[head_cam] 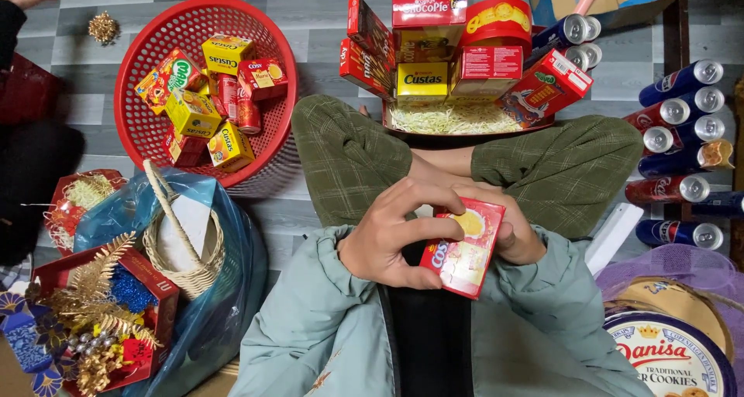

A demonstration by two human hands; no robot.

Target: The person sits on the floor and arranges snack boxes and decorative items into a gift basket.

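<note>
left hand [387, 238] and right hand [511, 230] both gripping a small red snack box [465, 246] near, over the lap | far – half-packed gift tray [465, 122] of boxes | left – red basket [147, 126] | right – cans [682, 126], nothing blocking

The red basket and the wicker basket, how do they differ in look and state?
The red basket is plastic, perforated and wide; the wicker basket is woven, tan and smaller. The red basket holds small snack boxes and has no visible handle; the wicker basket has an arched handle, holds something pale and sits in a blue bag. Both are round and rest on the floor, apart from the hands.
</note>
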